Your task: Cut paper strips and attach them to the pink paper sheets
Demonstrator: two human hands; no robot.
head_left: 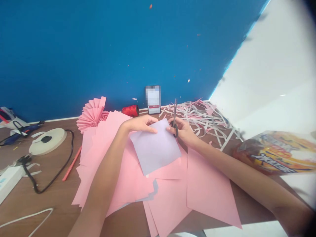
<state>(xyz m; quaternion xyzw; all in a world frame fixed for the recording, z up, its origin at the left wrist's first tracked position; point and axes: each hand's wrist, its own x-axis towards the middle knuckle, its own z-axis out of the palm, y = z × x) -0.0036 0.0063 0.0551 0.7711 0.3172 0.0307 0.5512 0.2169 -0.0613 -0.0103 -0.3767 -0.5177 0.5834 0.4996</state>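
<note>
My left hand [139, 124] pinches the far edge of a pale lilac paper sheet [155, 149], holding it above a spread of pink paper sheets [123, 171]. My right hand [184, 131] is closed round the black handles of a pair of scissors [174, 117], whose blades point up and away, at the sheet's far right corner. The blades look closed or nearly so.
A pink folded paper fan [92, 115], a red thread spool [130, 111] and a small card [153, 99] stand by the blue wall. White and pink paper strips [204, 118] pile at right. A colourful packet [276, 153], a red pencil [71, 163], a black cable [49, 177] and a round white disc [46, 141] lie around.
</note>
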